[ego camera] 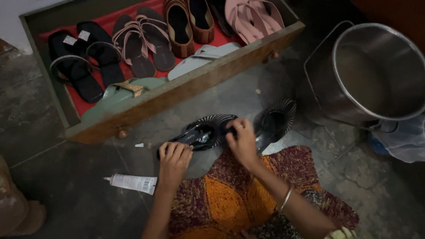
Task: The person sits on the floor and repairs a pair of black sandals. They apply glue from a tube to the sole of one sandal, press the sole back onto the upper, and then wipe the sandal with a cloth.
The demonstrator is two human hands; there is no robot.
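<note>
We see a dim, warm-toned picture with heavy shadow over the floor (66, 194) and toward the lower corners. The brightest areas are the steel pot (376, 71), whose rim shows mild glare, and the red drawer lining (79, 104). Detail is soft throughout; the black sandal (199, 132) loses detail in shadow.

Above the hands, a wooden drawer (186, 86) of sandals; a steel pot (376, 75) to their right; a white tube (133, 182) just left

Your hands (208, 148) work over a dark stone floor (88, 194): black sandal (201, 132) beneath them, white tube (133, 183) beside your left, steel pot (376, 75) beyond your right, wooden drawer (186, 88) ahead.
</note>
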